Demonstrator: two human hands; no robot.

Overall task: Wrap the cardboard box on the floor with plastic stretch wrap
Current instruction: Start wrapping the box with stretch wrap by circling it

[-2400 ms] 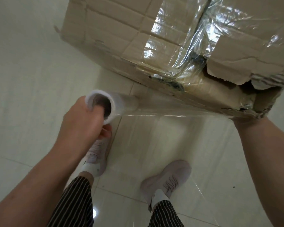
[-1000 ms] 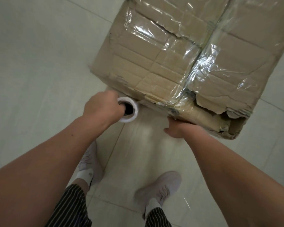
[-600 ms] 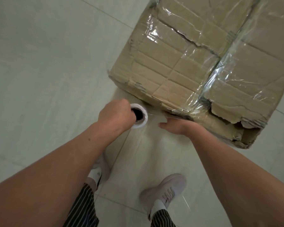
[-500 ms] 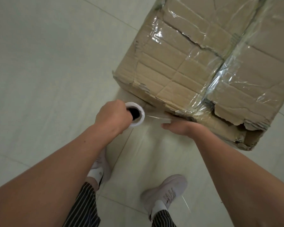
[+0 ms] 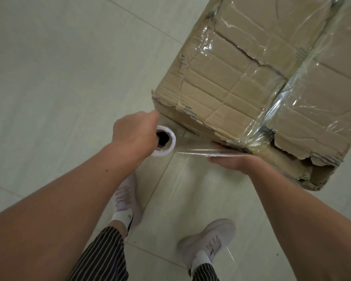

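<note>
Box shifted right | right hand fingers hidden behind film

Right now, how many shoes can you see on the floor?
2. The left shoe is below the left forearm, near the middle; the right shoe is lower, further right. None seems hidden.

Torn cardboard box on floor, partly filmed, stretch wrap roll upright beside its corner

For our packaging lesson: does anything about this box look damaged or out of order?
Yes. The cardboard box is battered: its top is cracked, the near edge is frayed, and the near right corner is torn open. The stretch wrap already on it lies wrinkled.
</note>
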